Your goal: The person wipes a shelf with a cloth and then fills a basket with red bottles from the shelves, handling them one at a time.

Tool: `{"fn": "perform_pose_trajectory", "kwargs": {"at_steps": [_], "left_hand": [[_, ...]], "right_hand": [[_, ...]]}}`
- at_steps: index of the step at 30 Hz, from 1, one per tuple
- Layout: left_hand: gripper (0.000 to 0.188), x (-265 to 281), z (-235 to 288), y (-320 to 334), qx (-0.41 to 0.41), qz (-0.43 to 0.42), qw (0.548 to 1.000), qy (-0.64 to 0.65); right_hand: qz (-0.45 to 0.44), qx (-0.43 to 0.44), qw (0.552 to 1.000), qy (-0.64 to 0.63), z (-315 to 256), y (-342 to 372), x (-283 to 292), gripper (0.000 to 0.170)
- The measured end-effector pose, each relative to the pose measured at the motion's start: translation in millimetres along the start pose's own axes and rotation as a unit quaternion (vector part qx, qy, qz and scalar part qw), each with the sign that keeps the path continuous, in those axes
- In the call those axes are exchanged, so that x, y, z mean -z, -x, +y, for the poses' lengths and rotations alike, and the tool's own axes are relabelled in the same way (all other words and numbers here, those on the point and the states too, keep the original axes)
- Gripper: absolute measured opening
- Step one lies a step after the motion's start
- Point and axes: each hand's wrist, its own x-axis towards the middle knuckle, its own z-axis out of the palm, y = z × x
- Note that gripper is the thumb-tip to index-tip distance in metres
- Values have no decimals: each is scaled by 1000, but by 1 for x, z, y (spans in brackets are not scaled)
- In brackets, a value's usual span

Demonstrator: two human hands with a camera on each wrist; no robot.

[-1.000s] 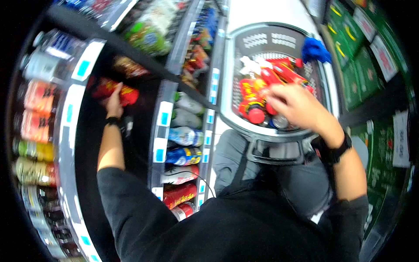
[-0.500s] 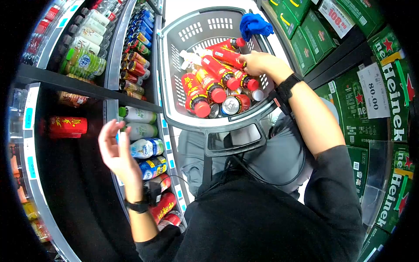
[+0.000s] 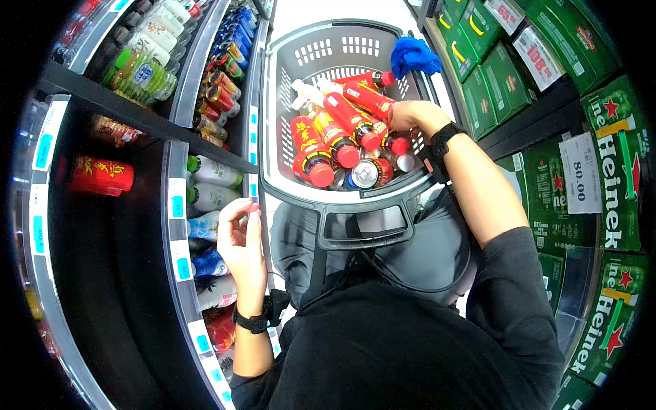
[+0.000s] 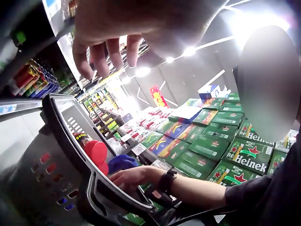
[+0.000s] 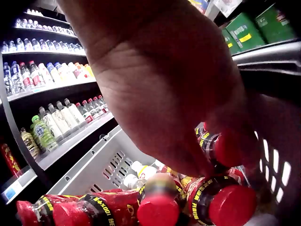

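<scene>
My left hand point(image 3: 244, 253) is raised beside the shelf's price rail, fingers loosely bent and holding nothing; its fingers also hang at the top of the left wrist view. My right hand point(image 3: 422, 117) reaches into the grey shopping basket point(image 3: 273, 130), fingers bent around the cap end of a red drink bottle point(image 3: 369, 100); the fingertips are hidden. More red-capped bottles point(image 3: 311, 140) lie jumbled beside it, along with a can point(image 3: 367, 173) and white-capped bottles. In the right wrist view, the right palm hangs over red bottles point(image 5: 106, 207).
Left, a dark shelf bay holds a red container point(image 3: 102, 175) lying on its side. Lower shelf bottles point(image 3: 215, 172) stand beside it. A blue cloth point(image 3: 415, 56) hangs on the basket rim. Green beer cartons point(image 3: 618, 164) line the right side. The basket handle point(image 3: 365, 229) is near my knees.
My left hand has let go of the red container on the shelf and drawn back toward the basket. My right hand has shifted to the bottles' right side and sits lower in the basket.
</scene>
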Motion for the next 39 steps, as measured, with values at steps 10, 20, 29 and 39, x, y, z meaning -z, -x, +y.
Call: {"fn": "perform_pose_trajectory", "kwargs": {"at_steps": [10,20,29,39], "left_hand": [[20,-12,6,5,48,-9,998,31],[16,-31,17,-1,26,-62,996,56],[28,-62,30,-16,-15,-161,987,0],[69,-81,65,-28,244,-453,813,272]], "right_hand": [[174,132,965,147,-25,40,-3,23],[454,292,840,62,-33,80,9,32],[538,364,702,-292,-32,157,36,34],[144,530,607,-575,-63,182,11,26]]}}
